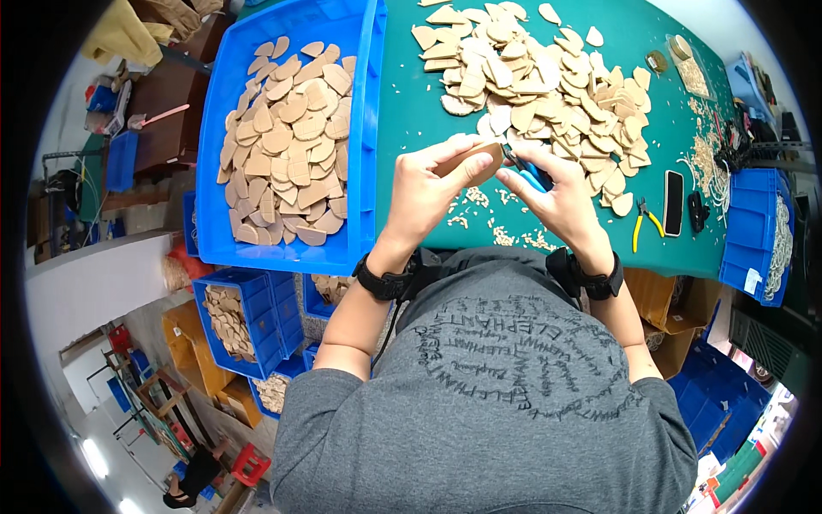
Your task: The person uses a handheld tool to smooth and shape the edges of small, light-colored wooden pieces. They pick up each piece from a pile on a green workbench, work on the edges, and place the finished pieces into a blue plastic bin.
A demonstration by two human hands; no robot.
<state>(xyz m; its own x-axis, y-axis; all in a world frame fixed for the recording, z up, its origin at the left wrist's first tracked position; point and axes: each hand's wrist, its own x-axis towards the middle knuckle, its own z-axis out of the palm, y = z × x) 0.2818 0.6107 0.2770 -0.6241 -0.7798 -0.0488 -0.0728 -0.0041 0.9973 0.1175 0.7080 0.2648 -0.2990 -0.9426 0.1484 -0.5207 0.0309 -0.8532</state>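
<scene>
My left hand (419, 193) pinches a flat tan piece (486, 163) with a rounded edge between thumb and fingers. Blue-handled nippers (536, 177) sit in my right hand (561, 201), closed around the handles. Their dark head is right against the piece's right end; whether the jaws touch it I cannot tell. Small tan scraps (505, 237) are scattered on the green table (407, 111) below both hands. Beyond them spreads a loose heap of similar tan pieces (556, 86). To the left, a large blue tray (366, 120) holds many more such pieces.
Right of my hands lie yellow-handled cutters (639, 230), a black phone (674, 204) and a black cable (699, 211). A blue bin (747, 227) with pale strands stands at the table's right edge. Filled blue crates (278, 317) stand low on the left.
</scene>
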